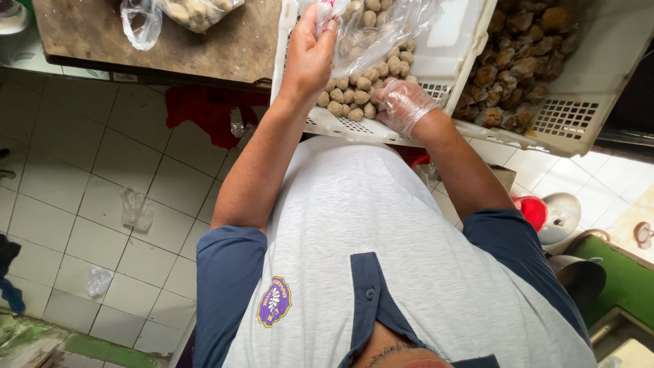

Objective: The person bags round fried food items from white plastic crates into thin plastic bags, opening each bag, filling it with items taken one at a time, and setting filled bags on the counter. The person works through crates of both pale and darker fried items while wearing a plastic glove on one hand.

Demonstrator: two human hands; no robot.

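Head view, left hand [310, 58] holding clear bag [368, 34], gloved right hand [403, 103] seemingly gathering meatballs [347, 95]

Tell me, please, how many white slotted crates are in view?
2. One white crate of pale round balls sits before the left hand and gloved right hand; the second crate, holding darker brown pieces, lies right of it. Others may sit outside the frame.

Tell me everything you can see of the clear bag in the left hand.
The bag is thin, clear, crinkled plastic, partly filled with small round brownish balls. The left hand pinches its top edge and holds it up, mouth open, over the white perforated crate. It hangs just above the loose balls in the crate. The right hand, in a clear glove, rests among those balls just below the bag.
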